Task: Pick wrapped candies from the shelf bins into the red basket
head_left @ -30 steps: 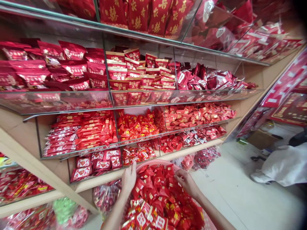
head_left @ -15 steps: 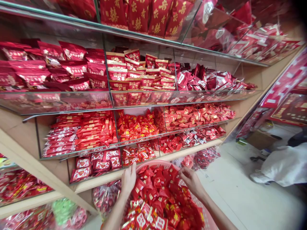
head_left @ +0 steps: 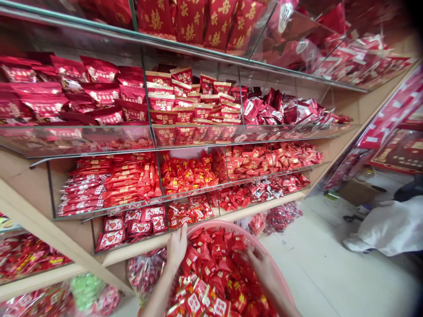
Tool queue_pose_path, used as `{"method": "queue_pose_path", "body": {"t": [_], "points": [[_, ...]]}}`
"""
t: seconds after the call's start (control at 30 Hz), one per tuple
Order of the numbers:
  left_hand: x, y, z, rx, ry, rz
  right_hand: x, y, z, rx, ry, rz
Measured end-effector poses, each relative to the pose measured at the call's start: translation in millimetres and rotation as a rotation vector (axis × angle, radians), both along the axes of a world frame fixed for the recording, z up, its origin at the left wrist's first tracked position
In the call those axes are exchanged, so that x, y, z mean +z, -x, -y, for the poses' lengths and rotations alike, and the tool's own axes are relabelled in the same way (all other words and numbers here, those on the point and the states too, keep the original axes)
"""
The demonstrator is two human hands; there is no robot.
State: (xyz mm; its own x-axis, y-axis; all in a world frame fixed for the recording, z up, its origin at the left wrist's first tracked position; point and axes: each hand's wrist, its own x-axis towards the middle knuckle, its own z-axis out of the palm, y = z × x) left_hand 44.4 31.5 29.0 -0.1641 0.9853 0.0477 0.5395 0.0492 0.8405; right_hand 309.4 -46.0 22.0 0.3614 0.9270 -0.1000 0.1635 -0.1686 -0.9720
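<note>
A pink plastic basket (head_left: 272, 259) heaped with small red sweet packets (head_left: 214, 264) sits low in front of me. My left hand (head_left: 177, 247) grips the basket's far left rim, fingers curled over the edge. My right hand (head_left: 262, 266) lies inside the basket on the right, fingers bent down into the pile of packets; whether it holds any is hidden. Just beyond the basket stand glass-fronted shelf bins (head_left: 185, 176) full of red wrapped sweets.
Tiers of glass shelves (head_left: 198, 132) carry red packets up to the top edge. Clear bags of sweets (head_left: 277, 218) lie on the floor under the lowest shelf. At the right, a person in white (head_left: 390, 229) crouches on the pale floor beside a cardboard box (head_left: 358, 191).
My right hand has moved from the basket's far right rim down and inward into the pile of packets. The left hand has stayed on the rim.
</note>
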Motion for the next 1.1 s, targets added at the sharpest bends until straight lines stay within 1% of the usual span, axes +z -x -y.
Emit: {"method": "queue_pose_path", "body": {"t": [0.1, 0.17, 0.23, 0.3, 0.4, 0.5, 0.6, 0.67, 0.73, 0.8, 0.87, 0.97, 1.1], "points": [[0.8, 0.4, 0.2, -0.001, 0.000, -0.004, -10.1, 5.8, 1.5, 0.052, 0.047, -0.137], [1.4, 0.5, 0.5, -0.003, 0.004, -0.015, -12.9, 7.2, 3.6, 0.099, 0.106, -0.147], [1.6, 0.4, 0.9, -0.006, 0.003, -0.026, -12.6, 6.8, 6.2, 0.147, 0.161, -0.053], [1.6, 0.1, 1.2, -0.008, -0.004, -0.032, -10.0, 4.7, 7.4, 0.186, 0.176, 0.086], [1.5, 0.0, 1.2, -0.008, -0.015, -0.030, -2.8, -2.1, 0.0, 0.182, 0.111, 0.279], [1.7, -0.1, 0.8, -0.012, -0.012, -0.035, 10.7, -13.3, -23.2, 0.126, -0.002, 0.426], [2.0, -0.6, 0.4, -0.010, -0.016, -0.036, 28.8, -27.3, -59.5, 0.080, -0.086, 0.575], [2.5, -1.2, 0.3, -0.007, -0.025, -0.026, 38.9, -37.1, -87.1, 0.080, -0.127, 0.691], [3.0, -1.8, 0.4, -0.001, -0.023, -0.020, 44.8, -46.2, -114.4, 0.117, -0.172, 0.838], [3.3, -2.1, 0.6, 0.009, -0.015, -0.021, 46.3, -54.1, -138.4, 0.162, -0.143, 1.052], [2.9, -2.1, 0.9, 0.016, -0.011, -0.027, 44.8, -60.0, -157.0, 0.198, -0.060, 1.212], [1.0, -1.6, 1.3, 0.006, -0.020, -0.058, 40.9, -65.4, -173.5, 0.228, 0.029, 1.294], [-1.0, -0.9, 1.5, -0.004, -0.021, -0.096, 37.9, -68.7, -179.3, 0.260, 0.095, 1.385]]}}
